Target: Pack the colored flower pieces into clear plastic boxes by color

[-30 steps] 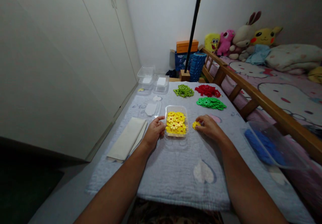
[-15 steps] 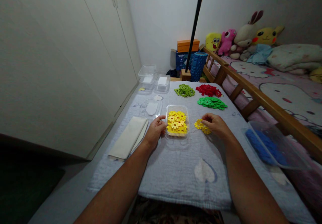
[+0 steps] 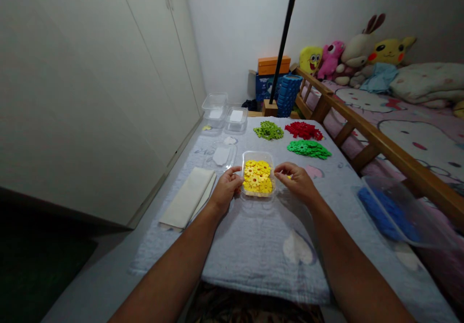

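Note:
A clear plastic box (image 3: 258, 154) stands on the cloth in front of me, with yellow flower-shaped plastic pieces (image 3: 255, 180) piled inside. My left hand (image 3: 228, 187) grips its left wall, thumb and fingers closed on it. At the right wall is my right hand (image 3: 295, 183), fingertips drawn together against the edge. A bit of yellow piece (image 3: 289, 178) shows by the right fingers; whether it is held or lies on the cloth behind them I cannot tell. Left of the box lies a clear lid (image 3: 221, 156) with a white label.
Piles of olive-green (image 3: 268, 130), red (image 3: 303, 130) and bright green pieces (image 3: 309, 149) lie farther back. Clear boxes (image 3: 237, 120) stand at the far left corner. A folded cream cloth (image 3: 188, 197) lies left; a tub of blue pieces (image 3: 387, 214) sits right, near the wooden bed rail (image 3: 384, 144).
My right hand has moved left from the loose yellow pieces to the box's right edge. My left hand stays on the box. The whole view has shifted slightly.

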### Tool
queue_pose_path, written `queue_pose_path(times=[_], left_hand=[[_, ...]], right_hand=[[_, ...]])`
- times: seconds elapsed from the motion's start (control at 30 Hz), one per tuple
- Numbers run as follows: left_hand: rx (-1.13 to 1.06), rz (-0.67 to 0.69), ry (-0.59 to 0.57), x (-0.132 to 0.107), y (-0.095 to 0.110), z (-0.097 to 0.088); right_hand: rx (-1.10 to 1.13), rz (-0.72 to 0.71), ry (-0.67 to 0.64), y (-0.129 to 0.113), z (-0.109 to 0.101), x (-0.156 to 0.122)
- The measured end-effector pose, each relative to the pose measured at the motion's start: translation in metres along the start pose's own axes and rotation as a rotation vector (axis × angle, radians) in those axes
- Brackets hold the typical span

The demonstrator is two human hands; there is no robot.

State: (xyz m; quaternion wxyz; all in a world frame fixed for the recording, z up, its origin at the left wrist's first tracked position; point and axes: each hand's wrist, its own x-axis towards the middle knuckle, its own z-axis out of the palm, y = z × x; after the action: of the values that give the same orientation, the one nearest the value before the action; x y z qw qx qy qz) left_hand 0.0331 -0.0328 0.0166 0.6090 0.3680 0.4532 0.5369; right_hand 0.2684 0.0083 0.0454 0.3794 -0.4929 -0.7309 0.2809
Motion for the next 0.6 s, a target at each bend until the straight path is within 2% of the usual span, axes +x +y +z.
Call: queue_pose_path(times=[0.1, 0.17, 0.3, 0.47, 0.6], left_hand=[[0.004, 0.002, 0.003, 0.000, 0.000, 0.000], [0.009, 0.005, 0.007, 0.000, 0.000, 0.000], [0.013, 0.005, 0.007, 0.000, 0.000, 0.000], [0.016, -0.001, 0.008, -0.001, 0.002, 0.001], [0.014, -0.003, 0.014, -0.001, 0.002, 0.001]], right_hand=[[-0.111, 0.085, 0.151, 0.020, -0.017, 0.004], [-0.193, 0.169, 0.187, 0.033, -0.030, 0.005], [-0.334, 0.259, 0.061, 0.053, -0.042, 0.003], [-0.476, 0.169, -0.133, 0.065, -0.035, 0.003], [-0.537, 0.131, -0.184, 0.068, -0.029, 0.002]])
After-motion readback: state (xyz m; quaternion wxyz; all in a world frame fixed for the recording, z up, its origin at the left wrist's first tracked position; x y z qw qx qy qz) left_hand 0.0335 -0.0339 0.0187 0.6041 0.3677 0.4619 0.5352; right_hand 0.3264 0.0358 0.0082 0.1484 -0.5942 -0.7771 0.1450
